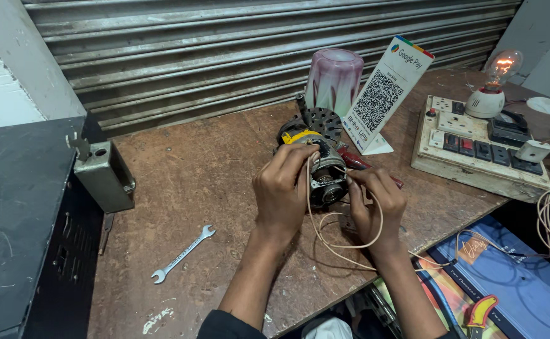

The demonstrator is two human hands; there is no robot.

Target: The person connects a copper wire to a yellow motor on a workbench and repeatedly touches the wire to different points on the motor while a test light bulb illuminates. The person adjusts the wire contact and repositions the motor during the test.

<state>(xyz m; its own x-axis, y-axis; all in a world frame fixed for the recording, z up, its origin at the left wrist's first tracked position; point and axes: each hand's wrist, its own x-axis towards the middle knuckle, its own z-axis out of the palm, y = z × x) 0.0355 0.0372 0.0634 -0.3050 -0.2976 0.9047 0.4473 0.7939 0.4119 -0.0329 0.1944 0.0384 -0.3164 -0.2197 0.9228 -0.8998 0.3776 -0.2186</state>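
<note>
The motor (317, 157) was a stubby round thing, grey metal with a yellow band near its far end, a dark perforated disc behind that, and a shiny shaft hub facing the person. It lay on its side on the bench (212, 182), a worn brown top, scuffed and stained.

The left hand (281, 191) sat against the motor's left flank, fingers curled closed on the casing, thumb and forefinger pinching at the windings on top. The right hand (372, 201) was just right of the motor's near end, fingertips pinched shut on a thin cream wire (344, 242) that looped down in front of the motor and trailed off the bench edge.

Left of the motor, well apart, lay a slim steel spanner (182, 253), open-ended at both tips. Behind the motor stood a pink ribbed glass (334, 78) and a white folded card stand (385, 88). Right of the motor sat a cream switchboard (476, 147) with dark sockets, and a lit bulb (501, 69) glowed at its far corner.
</note>
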